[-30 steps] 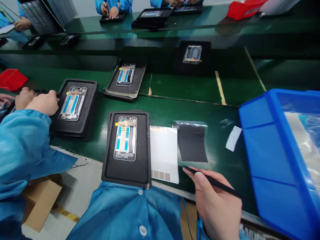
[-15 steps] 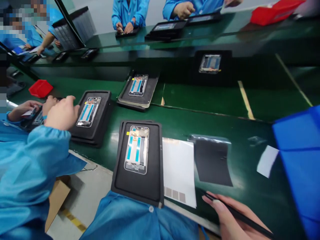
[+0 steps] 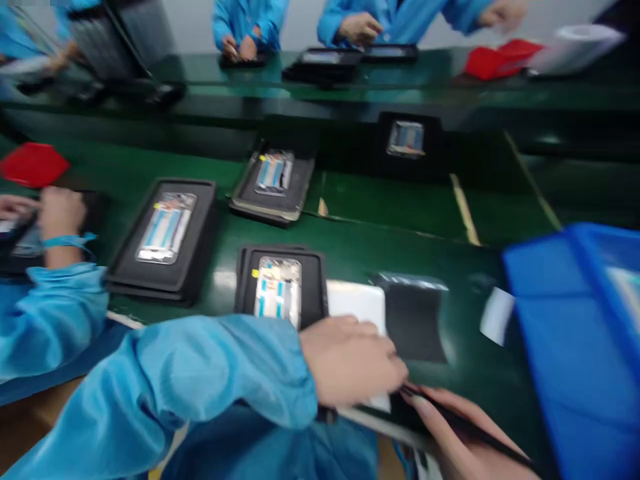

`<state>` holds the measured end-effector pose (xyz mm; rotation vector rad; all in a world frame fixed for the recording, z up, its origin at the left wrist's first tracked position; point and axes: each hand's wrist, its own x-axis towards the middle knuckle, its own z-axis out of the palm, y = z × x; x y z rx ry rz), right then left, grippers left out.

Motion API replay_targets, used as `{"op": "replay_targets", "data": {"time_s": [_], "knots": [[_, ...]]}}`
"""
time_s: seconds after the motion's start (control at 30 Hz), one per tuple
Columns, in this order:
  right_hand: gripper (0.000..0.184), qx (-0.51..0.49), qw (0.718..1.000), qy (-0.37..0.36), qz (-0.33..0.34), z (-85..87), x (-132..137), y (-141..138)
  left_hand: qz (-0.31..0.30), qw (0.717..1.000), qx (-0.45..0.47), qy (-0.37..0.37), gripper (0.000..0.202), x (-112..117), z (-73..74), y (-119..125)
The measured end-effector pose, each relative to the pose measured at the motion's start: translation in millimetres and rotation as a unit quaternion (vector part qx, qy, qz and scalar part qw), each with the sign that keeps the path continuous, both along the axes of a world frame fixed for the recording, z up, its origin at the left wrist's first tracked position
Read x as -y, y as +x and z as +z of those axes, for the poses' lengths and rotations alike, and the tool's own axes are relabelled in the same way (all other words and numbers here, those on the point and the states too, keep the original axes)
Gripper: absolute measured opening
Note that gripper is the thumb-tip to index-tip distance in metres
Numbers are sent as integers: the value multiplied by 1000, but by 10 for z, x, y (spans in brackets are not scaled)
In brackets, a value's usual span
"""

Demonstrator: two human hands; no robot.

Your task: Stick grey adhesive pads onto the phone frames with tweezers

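Note:
My right hand [image 3: 465, 427] is closed on black tweezers [image 3: 470, 430] at the lower right, their tip pointing left. My left hand [image 3: 353, 363] reaches across with curled fingers, its fingertips at the tweezers' tip. Whatever those fingers pinch is hidden and blurred. Under and behind my left hand lies a white sheet [image 3: 355, 300], partly covered. Beside it is a dark film sheet [image 3: 415, 320] with a clear upper edge. A phone frame [image 3: 279, 290] with blue strips rests in a black tray [image 3: 313, 280], whose lower part my left sleeve hides.
A stack of black trays [image 3: 193, 247] with another phone frame stands to the left. More trayed frames lie farther back. A blue bin [image 3: 545, 333] borders the right, near a white paper piece [image 3: 497, 315]. A co-worker's hand [image 3: 63, 213] works at far left; other people sit opposite.
My left hand has moved right from beside the left tray stack to the tweezers' tip, its sleeve now crossing the near tray. My right hand still holds the tweezers. The view has shifted.

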<state>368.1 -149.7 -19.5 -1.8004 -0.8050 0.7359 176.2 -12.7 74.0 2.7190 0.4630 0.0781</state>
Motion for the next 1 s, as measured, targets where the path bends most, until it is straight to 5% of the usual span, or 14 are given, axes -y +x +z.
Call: {"op": "replay_targets", "data": {"time_s": [0.07,0.17,0.33,1.0], "knots": [[22,26,999,-32,17,92,73,-29,-28,997,-59,-46,14,-82,-64,215],[11,38,991,10,131,74,171,7,-47,984,-142,-96,11,-170,-281,451],[13,50,973,67,217,4,226,54,-44,980,-155,-121,17,-162,-572,552],[27,49,958,124,252,-79,161,48,-23,979,-159,-128,22,-155,-622,552]]}}
